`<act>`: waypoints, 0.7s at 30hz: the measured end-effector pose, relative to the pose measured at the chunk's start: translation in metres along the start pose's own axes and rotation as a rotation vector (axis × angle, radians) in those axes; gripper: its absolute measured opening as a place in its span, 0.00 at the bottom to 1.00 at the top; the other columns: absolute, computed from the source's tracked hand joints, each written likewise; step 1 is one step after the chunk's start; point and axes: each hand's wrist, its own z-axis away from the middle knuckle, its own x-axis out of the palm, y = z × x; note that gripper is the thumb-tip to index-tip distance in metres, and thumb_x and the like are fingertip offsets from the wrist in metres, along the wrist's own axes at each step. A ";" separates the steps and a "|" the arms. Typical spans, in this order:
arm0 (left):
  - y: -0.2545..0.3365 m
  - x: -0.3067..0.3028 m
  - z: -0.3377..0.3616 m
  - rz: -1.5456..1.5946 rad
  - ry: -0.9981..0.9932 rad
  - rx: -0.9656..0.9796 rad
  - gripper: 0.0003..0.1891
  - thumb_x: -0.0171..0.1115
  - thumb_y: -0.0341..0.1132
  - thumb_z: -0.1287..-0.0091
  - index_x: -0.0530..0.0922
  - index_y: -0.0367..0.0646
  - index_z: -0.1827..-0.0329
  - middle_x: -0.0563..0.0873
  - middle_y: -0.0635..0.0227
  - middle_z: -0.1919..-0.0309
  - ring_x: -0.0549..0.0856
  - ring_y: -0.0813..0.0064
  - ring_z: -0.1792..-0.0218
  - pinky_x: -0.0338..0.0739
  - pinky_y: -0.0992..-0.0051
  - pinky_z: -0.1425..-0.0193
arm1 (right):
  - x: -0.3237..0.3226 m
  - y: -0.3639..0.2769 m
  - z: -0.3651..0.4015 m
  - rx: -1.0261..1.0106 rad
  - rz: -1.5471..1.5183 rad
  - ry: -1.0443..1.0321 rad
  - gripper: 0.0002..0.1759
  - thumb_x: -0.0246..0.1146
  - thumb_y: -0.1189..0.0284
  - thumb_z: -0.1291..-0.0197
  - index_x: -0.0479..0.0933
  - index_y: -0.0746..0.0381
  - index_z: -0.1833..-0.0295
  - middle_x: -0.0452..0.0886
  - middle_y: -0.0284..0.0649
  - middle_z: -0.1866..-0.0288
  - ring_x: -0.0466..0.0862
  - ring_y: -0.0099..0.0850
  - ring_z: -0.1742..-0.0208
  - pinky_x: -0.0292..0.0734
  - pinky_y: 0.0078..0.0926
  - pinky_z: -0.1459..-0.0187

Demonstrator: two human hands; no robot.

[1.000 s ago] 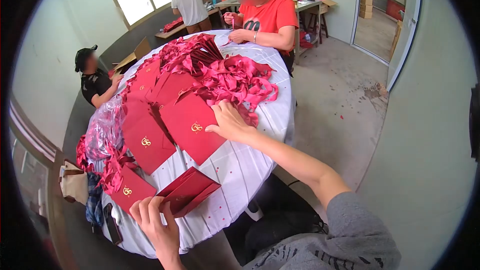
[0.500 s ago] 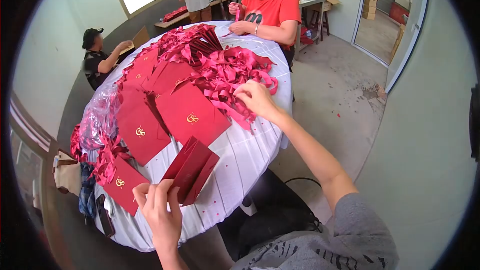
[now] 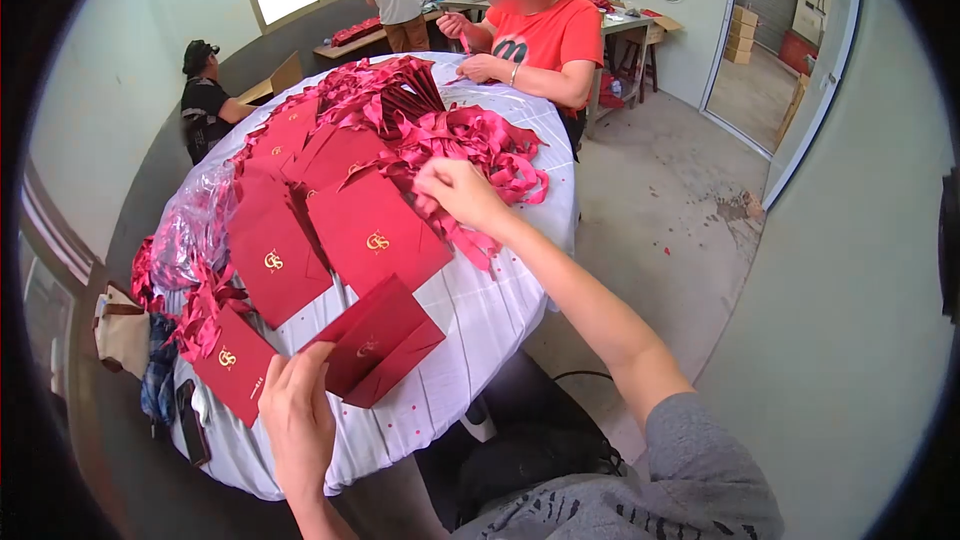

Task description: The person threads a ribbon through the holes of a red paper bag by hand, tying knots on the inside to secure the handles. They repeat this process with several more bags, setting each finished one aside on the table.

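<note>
My left hand (image 3: 300,405) grips the left edge of a dark red paper gift bag (image 3: 385,350), which stands partly opened at the near side of the table. The bag has a small gold emblem. My right hand (image 3: 457,192) is over the left edge of a heap of pink-red satin ribbons (image 3: 500,150). Its fingers are bent together, and whatever lies between the fingertips is hidden. Just left of it, flat red bags with gold emblems (image 3: 375,230) lie in overlapping stacks. Another flat red bag (image 3: 235,365) lies beside my left hand.
A white cloth covers the round table (image 3: 480,340). Clear plastic wrapping (image 3: 195,225) and a phone (image 3: 192,425) lie along its left edge. Across the table a person in a red shirt (image 3: 550,40) handles a ribbon. Two other people are farther back.
My right hand has moved left across the ribbon heap toward the stacked bags. The bag in my left hand has turned, showing more of its front. The seated person at left has lowered an arm.
</note>
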 end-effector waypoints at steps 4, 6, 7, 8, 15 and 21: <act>-0.001 0.012 -0.006 0.131 0.047 -0.072 0.09 0.56 0.19 0.38 0.79 0.35 0.56 0.80 0.57 0.70 0.75 0.61 0.69 0.70 0.68 0.62 | 0.033 -0.065 -0.017 -0.045 0.073 -0.111 0.10 0.56 0.73 0.33 0.78 0.68 0.52 0.82 0.37 0.72 0.80 0.20 0.75 0.75 0.18 0.71; -0.004 0.018 -0.007 0.180 0.041 -0.077 0.11 0.56 0.19 0.37 0.79 0.36 0.53 0.79 0.56 0.68 0.75 0.61 0.66 0.70 0.68 0.60 | 0.056 -0.097 -0.012 -0.171 0.046 -0.176 0.11 0.57 0.74 0.33 0.79 0.67 0.51 0.82 0.37 0.71 0.80 0.20 0.74 0.76 0.20 0.70; -0.006 0.019 -0.008 0.177 0.035 -0.068 0.11 0.54 0.24 0.33 0.79 0.36 0.50 0.79 0.56 0.67 0.75 0.59 0.65 0.69 0.66 0.59 | 0.071 -0.114 -0.001 -0.256 0.043 -0.207 0.11 0.57 0.74 0.34 0.79 0.66 0.50 0.83 0.38 0.70 0.80 0.20 0.73 0.76 0.21 0.70; -0.005 0.018 -0.008 0.189 0.039 -0.065 0.12 0.53 0.28 0.31 0.79 0.36 0.49 0.79 0.56 0.67 0.74 0.58 0.64 0.69 0.65 0.57 | 0.079 -0.131 0.013 -0.405 0.143 -0.256 0.11 0.58 0.74 0.35 0.80 0.66 0.51 0.85 0.40 0.66 0.82 0.21 0.70 0.77 0.23 0.68; -0.008 0.021 0.000 0.373 0.008 -0.133 0.21 0.45 0.39 0.29 0.78 0.42 0.39 0.74 0.59 0.65 0.70 0.61 0.59 0.66 0.66 0.48 | 0.109 -0.124 0.116 -0.479 0.420 -0.296 0.14 0.59 0.76 0.40 0.74 0.63 0.47 0.83 0.46 0.65 0.84 0.44 0.68 0.79 0.37 0.68; -0.012 0.026 -0.003 0.308 0.083 -0.107 0.21 0.53 0.36 0.36 0.80 0.42 0.41 0.74 0.61 0.69 0.71 0.63 0.63 0.67 0.66 0.55 | 0.106 -0.102 0.144 -0.106 0.251 -0.221 0.16 0.60 0.78 0.35 0.69 0.64 0.44 0.79 0.44 0.74 0.83 0.40 0.75 0.75 0.32 0.73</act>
